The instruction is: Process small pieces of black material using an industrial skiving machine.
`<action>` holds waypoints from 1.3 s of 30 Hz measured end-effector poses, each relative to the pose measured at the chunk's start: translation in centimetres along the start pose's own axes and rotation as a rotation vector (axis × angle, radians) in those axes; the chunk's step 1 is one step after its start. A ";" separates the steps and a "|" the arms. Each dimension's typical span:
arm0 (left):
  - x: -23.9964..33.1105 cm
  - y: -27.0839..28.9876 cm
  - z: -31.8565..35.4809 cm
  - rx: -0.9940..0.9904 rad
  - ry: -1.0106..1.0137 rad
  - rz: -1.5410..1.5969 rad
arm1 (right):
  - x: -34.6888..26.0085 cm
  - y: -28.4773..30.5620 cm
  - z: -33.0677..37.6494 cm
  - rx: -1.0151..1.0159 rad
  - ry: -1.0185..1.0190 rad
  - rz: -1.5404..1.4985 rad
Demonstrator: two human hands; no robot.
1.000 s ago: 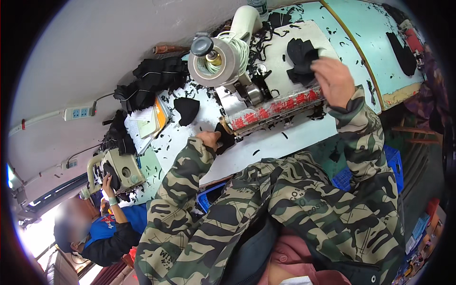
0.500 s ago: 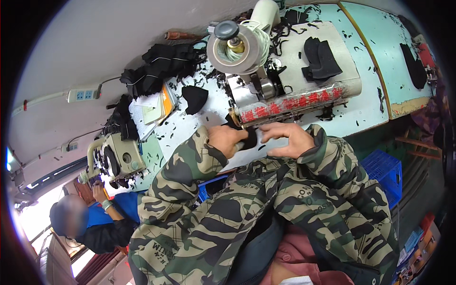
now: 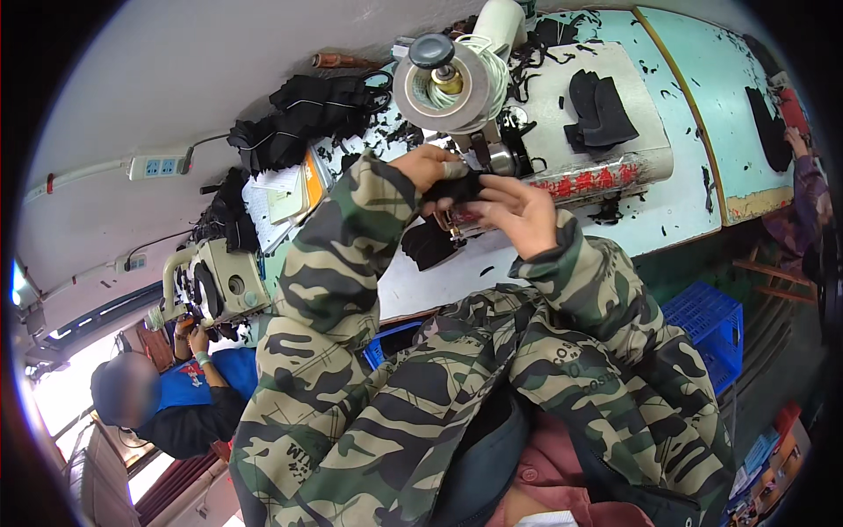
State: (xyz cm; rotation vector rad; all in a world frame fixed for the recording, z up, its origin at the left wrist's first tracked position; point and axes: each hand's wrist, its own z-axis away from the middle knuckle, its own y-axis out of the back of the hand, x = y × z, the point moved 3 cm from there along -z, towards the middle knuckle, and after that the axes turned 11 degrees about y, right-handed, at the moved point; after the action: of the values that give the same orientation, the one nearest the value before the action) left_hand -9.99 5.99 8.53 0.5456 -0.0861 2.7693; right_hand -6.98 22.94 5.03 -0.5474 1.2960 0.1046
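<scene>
Head view: I see both hands at the machine.
Left hand: fingers gripping black cloth.
Right hand: fingers pinching same cloth.

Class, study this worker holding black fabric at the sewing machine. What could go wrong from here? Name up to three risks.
1. Both hands, left hand and right hand, pinch the black fabric piece right beside the sewing machine head, so fingers could be caught if it runs.
2. Black scraps litter the table; they might snag in the work.
3. The glove stack lies on the machine's bed and could perhaps slide off.
</scene>
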 end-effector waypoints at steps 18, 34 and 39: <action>-0.9 -3.7 0.9 0.411 -0.246 -0.120 | -4.8 1.8 -3.6 -0.018 0.475 1.213; -1.5 -2.8 0.3 0.292 -0.260 -0.071 | -4.6 4.0 -1.0 -0.065 0.239 0.799; -9.2 1.6 -0.6 0.999 -0.569 -0.500 | -10.7 6.9 -1.2 0.395 0.646 0.705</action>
State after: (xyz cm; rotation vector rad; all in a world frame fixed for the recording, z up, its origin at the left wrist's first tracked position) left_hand -2.66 1.88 4.52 1.3379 1.1682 1.9275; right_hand -13.66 30.86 12.60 0.2674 2.0388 0.2602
